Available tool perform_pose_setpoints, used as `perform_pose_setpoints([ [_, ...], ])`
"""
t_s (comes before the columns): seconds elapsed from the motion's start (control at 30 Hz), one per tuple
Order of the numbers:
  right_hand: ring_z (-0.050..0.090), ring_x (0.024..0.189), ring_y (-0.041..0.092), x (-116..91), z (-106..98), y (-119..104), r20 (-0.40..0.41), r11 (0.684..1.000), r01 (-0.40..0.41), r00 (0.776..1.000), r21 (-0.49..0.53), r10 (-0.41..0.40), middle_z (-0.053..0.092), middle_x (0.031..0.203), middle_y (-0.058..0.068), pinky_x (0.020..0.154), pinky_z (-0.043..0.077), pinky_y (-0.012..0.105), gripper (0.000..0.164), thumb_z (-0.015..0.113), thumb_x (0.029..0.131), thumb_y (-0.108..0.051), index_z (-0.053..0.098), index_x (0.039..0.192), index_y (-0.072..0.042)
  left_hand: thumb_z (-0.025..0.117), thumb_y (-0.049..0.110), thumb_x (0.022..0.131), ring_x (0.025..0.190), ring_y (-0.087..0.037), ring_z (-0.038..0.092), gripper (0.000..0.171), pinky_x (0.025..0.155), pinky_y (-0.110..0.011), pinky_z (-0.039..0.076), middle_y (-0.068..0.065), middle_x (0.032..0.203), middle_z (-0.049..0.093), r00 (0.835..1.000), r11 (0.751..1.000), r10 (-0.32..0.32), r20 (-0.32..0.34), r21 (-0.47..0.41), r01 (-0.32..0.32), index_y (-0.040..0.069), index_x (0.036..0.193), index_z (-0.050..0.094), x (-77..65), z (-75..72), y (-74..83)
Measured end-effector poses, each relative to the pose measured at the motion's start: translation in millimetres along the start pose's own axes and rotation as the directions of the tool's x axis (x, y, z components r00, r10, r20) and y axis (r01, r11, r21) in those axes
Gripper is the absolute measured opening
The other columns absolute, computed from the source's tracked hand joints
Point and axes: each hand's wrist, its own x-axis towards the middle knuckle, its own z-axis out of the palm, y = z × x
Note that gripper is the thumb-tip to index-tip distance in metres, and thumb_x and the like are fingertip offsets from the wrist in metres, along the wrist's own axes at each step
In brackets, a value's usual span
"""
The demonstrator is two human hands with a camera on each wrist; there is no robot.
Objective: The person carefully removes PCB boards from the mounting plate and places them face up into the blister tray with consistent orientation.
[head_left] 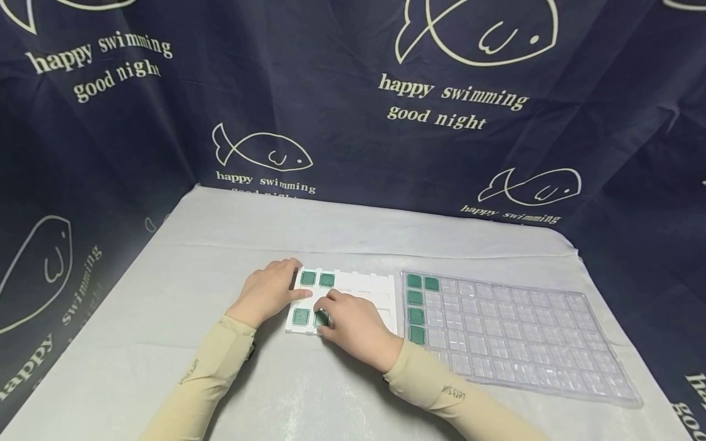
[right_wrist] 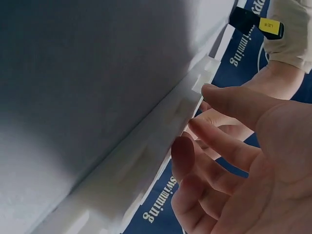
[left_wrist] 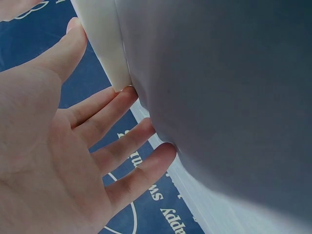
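Observation:
In the head view a white tray (head_left: 353, 282) lies on the table, with small square green chips (head_left: 307, 278) in its left part. My left hand (head_left: 268, 289) steadies its left edge, thumb reaching onto the top. The left wrist view shows that hand's fingers (left_wrist: 131, 170) nearly straight, their tips against the tray end and tablecloth. Thumb and curled fingers of my right hand (head_left: 355, 324) pinch a green chip (head_left: 321, 318) at the tray's front edge, partly covering it. In the right wrist view the right hand (right_wrist: 234, 146) is beside the tray edge (right_wrist: 161, 151); the chip is hidden there.
Right of the white tray lies a large clear compartment tray (head_left: 513, 331). Several green chips (head_left: 415, 298) fill part of its left column and one spot beside it. White cloth (head_left: 309, 392) covers the table; dark blue curtains (head_left: 353, 92) enclose it.

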Motion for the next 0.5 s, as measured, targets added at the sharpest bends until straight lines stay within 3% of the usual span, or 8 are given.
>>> perform_pose_setpoints([
  [0.5,0.059,0.072,0.009,-1.9,5.7,-1.7,-0.031,0.993,-0.005,1.000,-0.114,0.002,0.063,0.089,-0.005,0.057,0.047,0.025,0.031,0.084,0.084,-0.033,0.071,0.107,-0.017,0.076,0.045,0.089,0.114,-0.030,0.064,0.055,0.083,-0.051,0.053,-0.009,0.124,0.069,1.000,1.000,0.002,0.000,0.006,-0.002,0.009,0.128,0.060,1.0,0.6,0.4],
])
